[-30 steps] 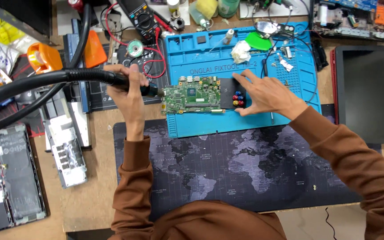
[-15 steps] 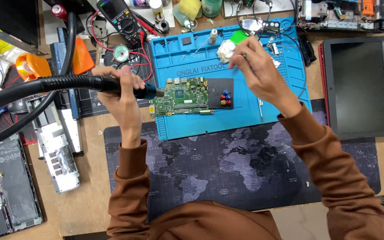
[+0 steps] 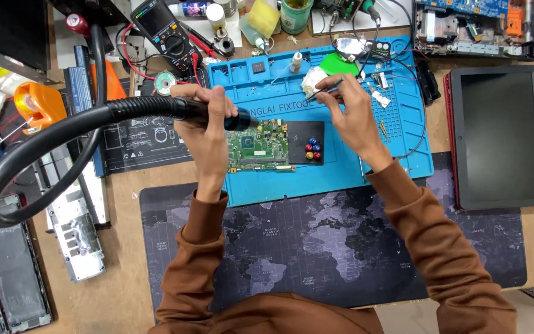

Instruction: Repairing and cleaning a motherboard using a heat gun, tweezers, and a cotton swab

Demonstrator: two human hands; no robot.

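My left hand (image 3: 202, 124) grips the handle of a hot-air tool on a thick black hose (image 3: 63, 133), its nozzle (image 3: 245, 120) pointing right just above the top left corner of a green circuit board (image 3: 259, 147). The board lies on a blue repair mat (image 3: 341, 173). My right hand (image 3: 350, 111) holds thin metal tweezers (image 3: 324, 88) whose tips touch a small white wad (image 3: 311, 78) at the back of the mat. A black pad with several coloured beads (image 3: 311, 150) sits right of the board, under my right wrist.
A multimeter (image 3: 162, 28) with red leads lies at the back left. An orange tape dispenser (image 3: 39, 102) and laptop parts (image 3: 75, 229) sit left. A closed laptop (image 3: 502, 136) lies right. A dark map-printed desk mat (image 3: 316, 247) is near me. Bottles stand at the back.
My right hand has left the black pad beside the board and moved up to the white wad, now with tweezers in it. The hose nozzle stays at the board's corner.
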